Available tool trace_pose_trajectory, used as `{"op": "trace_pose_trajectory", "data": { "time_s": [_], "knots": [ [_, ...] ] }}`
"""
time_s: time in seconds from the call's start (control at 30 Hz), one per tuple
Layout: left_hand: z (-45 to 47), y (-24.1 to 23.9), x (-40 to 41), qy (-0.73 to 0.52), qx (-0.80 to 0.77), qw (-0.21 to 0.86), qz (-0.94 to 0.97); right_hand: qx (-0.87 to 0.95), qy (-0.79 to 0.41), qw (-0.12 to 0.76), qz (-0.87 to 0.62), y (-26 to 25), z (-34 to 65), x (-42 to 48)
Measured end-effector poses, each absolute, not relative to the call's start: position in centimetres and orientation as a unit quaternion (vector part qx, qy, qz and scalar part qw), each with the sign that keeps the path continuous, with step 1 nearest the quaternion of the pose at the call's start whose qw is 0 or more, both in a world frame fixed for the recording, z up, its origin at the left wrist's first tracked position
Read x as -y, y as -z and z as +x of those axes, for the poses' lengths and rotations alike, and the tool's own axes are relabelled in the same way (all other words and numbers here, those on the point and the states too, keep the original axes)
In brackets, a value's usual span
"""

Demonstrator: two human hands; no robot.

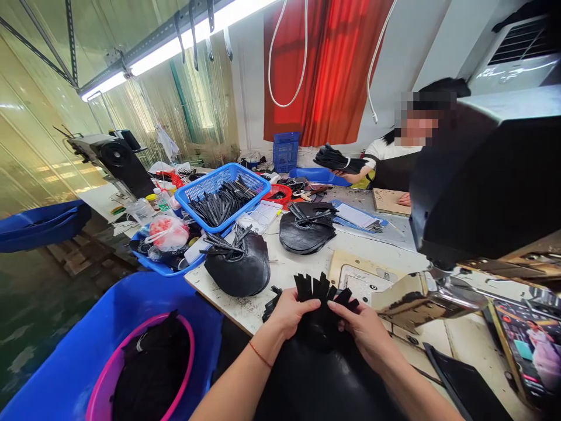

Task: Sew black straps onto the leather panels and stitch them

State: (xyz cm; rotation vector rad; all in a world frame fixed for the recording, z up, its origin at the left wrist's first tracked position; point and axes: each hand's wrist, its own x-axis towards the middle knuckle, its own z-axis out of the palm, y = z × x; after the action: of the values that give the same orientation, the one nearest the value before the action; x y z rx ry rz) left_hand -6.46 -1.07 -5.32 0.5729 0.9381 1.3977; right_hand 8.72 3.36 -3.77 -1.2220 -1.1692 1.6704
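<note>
A black leather-like piece (319, 330) with a fringe of short strips along its far edge is between my hands, close to the table's front edge. My left hand (291, 313) is closed on its left side, thumb on top. From the right, my right hand (362, 327) pinches the same piece near the strips. Black material continues below it, and I cannot tell where the piece ends. Beyond my hands lie two stacks of rounded black leather pieces, a nearer stack (239, 272) and a farther stack (307, 237), each with dark strips on top.
The sewing machine (464, 187) stands on my right, with a phone (526, 351) below. A blue basket (223, 225) of dark strips sits back left. A blue tub (184, 286) holds a pink basin (190, 356) at lower left. Across the table, a co-worker (377, 152) holds a black bundle (335, 159).
</note>
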Motion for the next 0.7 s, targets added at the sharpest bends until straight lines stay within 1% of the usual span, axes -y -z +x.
{"op": "trace_pose_trajectory", "data": {
  "time_s": [0.3, 0.43, 0.5, 0.6, 0.67, 0.7],
  "knots": [
    [-6.3, 5.5, 1.2, -0.597, -0.424, 0.621, 0.282, 0.509, -0.625, 0.359, -0.471, 4.0, 8.6, -3.4],
    [-6.2, 5.0, 1.0, -0.585, -0.456, 0.598, 0.302, 0.547, -0.583, 0.355, -0.484, 3.8, 8.5, -3.6],
    [-6.6, 4.1, 1.5, -0.597, -0.504, 0.532, 0.327, 0.551, -0.54, 0.373, -0.515, 3.6, 9.4, -3.5],
    [-8.1, 2.7, 4.2, -0.625, -0.588, 0.334, 0.391, 0.594, -0.43, 0.395, -0.553, 3.8, 12.5, -2.5],
    [-9.0, 3.0, 7.3, -0.661, -0.613, 0.22, 0.373, 0.679, -0.329, 0.381, -0.534, 4.6, 15.3, -0.9],
    [-9.2, 3.8, 9.2, -0.689, -0.622, 0.182, 0.325, 0.726, -0.278, 0.369, -0.509, 5.3, 16.7, 0.1]
  ]
}}
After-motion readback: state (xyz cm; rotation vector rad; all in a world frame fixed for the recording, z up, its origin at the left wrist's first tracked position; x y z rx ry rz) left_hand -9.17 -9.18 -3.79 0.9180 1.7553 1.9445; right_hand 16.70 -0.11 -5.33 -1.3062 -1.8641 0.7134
